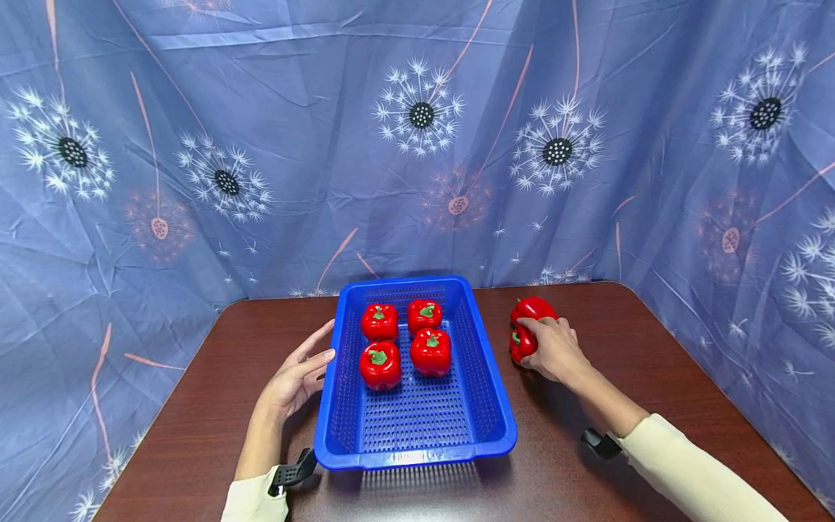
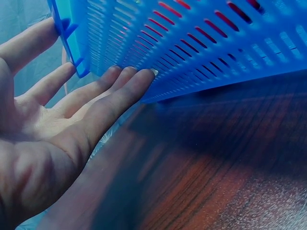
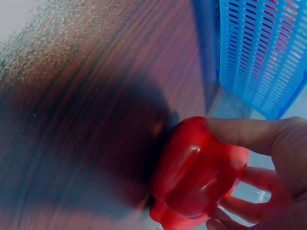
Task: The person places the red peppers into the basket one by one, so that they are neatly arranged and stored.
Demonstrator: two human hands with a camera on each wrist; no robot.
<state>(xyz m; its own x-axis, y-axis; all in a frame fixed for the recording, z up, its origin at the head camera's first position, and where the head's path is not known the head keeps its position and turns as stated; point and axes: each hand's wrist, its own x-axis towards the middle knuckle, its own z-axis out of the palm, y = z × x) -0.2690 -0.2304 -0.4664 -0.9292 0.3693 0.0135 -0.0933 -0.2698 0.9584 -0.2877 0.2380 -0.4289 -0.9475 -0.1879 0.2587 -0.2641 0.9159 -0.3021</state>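
Note:
A blue plastic basket (image 1: 492, 377) stands mid-table with several red bell peppers (image 1: 430, 353) upright in its far half, green stems up. Against its left side rests my left hand (image 1: 293, 384), fingers extended. The left wrist view shows these fingers (image 2: 120, 98) by the slotted wall and the rim. Right of the basket, my right hand (image 1: 554, 350) grips a red bell pepper (image 1: 522, 344) that lies tipped, its stem toward the basket. In the right wrist view, thumb and fingers sit round this pepper (image 3: 201, 167). Another red bell pepper (image 1: 533, 307) lies just behind it, partly hidden.
The dark brown wooden table (image 1: 215, 406) extends to both sides of the basket. A blue curtain (image 1: 313, 145) with dandelion prints hangs behind the table and along its sides. Black straps are on both wrists.

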